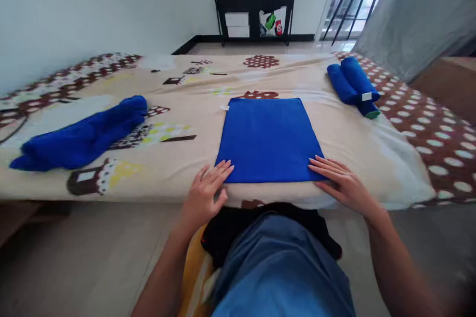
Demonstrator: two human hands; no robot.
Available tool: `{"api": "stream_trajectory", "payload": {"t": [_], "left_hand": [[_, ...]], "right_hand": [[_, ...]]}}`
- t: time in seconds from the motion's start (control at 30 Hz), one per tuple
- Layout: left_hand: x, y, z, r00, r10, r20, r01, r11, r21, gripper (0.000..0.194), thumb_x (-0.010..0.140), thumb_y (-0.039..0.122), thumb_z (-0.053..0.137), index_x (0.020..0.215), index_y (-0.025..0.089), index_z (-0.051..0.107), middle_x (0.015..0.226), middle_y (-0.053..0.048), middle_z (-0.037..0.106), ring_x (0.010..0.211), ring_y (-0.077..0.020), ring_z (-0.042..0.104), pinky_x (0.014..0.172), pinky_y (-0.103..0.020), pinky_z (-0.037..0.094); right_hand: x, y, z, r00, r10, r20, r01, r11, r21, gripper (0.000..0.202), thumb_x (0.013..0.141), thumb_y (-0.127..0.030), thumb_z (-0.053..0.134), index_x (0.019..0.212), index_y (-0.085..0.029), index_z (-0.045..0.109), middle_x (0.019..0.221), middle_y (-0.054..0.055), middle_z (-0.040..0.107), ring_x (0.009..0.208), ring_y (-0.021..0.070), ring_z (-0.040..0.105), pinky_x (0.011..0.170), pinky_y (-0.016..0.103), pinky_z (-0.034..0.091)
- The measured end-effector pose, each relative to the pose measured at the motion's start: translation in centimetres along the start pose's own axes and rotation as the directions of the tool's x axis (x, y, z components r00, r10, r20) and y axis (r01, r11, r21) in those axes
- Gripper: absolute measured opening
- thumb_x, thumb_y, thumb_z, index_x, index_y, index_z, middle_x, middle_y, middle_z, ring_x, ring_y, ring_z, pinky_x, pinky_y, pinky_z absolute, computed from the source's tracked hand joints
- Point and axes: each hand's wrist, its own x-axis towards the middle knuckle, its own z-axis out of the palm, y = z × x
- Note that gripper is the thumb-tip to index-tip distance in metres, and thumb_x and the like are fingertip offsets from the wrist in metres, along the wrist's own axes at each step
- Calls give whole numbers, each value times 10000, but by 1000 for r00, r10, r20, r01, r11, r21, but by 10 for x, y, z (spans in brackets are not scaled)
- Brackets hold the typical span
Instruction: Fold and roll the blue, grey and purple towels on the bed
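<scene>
At lower centre, left hand (205, 192) and right hand (344, 183) lie flat on a perhaps folded blue towel (269, 138); uneven pulling could skew it.

Patterned bed (349, 148) — flat blue cloth (269, 138), crumpled cloth (85, 133), rolled blue cloths (357, 79)

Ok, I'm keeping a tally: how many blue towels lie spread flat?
1: the flat blue towel on the bed, left hand and right hand at its near corners. Others could be hidden beneath.
</scene>
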Motion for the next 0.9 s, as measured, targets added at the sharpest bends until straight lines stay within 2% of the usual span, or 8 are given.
{"api": "stream_trajectory", "payload": {"t": [0.13, 0.23, 0.33, 0.47, 0.6, 0.77, 0.9], "left_hand": [[-3, -17, 6, 991, -3, -134, -10, 995, -98, 513, 924, 110, 458, 1409, 264, 523, 1460, -48, 565, 1366, -208, 515, 1144, -462, 357], [-5, -26, 9, 969, -9, -245, -39, 981, -189, 447, 928, 104, 500, 1323, 285, 606, 1366, -37, 645, 1298, -211, 580, 1098, -453, 424], [-8, -31, 9, 954, 6, -299, -84, 965, -248, 432, 917, 87, 554, 1288, 291, 638, 1317, -38, 676, 1269, -214, 600, 1082, -453, 459], [-13, -36, 9, 936, 42, -350, -138, 957, -255, 463, 906, 66, 596, 1300, 305, 636, 1281, -39, 698, 1224, -214, 632, 1040, -432, 491], [-15, -39, 8, 938, -6, -347, -107, 946, -307, 415, 925, 90, 597, 1273, 308, 658, 1270, -36, 704, 1197, -210, 649, 1022, -413, 490], [-16, -39, 3, 955, -131, -268, 6, 906, -423, 315, 940, 153, 603, 1201, 301, 700, 1251, -15, 710, 1195, -194, 642, 1048, -391, 481], [-17, -41, 1, 959, -153, -237, 35, 898, -439, 309, 934, 168, 617, 1202, 300, 697, 1253, -10, 706, 1210, -191, 628, 1070, -388, 469]], "right_hand": [[-4, 3, 0, 996, 13, -93, -12, 1000, 14, 463, 955, -221, 566, 1412, -293, 539, 1450, 2, 544, 1378, 216, 482, 1153, 449, 402], [-5, 2, 5, 977, 40, -211, -32, 999, 41, 420, 933, -195, 590, 1340, -297, 599, 1373, 6, 611, 1314, 219, 547, 1112, 459, 442], [-7, -1, 10, 949, 77, -304, -55, 995, 82, 359, 920, -176, 613, 1257, -292, 657, 1299, 10, 660, 1249, 215, 598, 1071, 451, 479], [-12, -2, 11, 932, 93, -351, -61, 993, 101, 317, 908, -178, 640, 1203, -280, 691, 1253, 20, 684, 1215, 222, 620, 1057, 457, 494], [-16, 0, 9, 925, 126, -359, -84, 988, 129, 274, 921, -189, 635, 1168, -281, 708, 1231, 16, 694, 1194, 216, 632, 1059, 453, 492], [-16, 3, 7, 915, 219, -339, -159, 968, 196, 174, 924, -245, 645, 1070, -287, 729, 1184, 4, 711, 1158, 207, 646, 1048, 435, 494], [-17, 3, 3, 940, 205, -273, -152, 967, 206, 249, 894, -272, 687, 1141, -298, 708, 1270, 8, 673, 1218, 221, 611, 1083, 447, 465]]}}
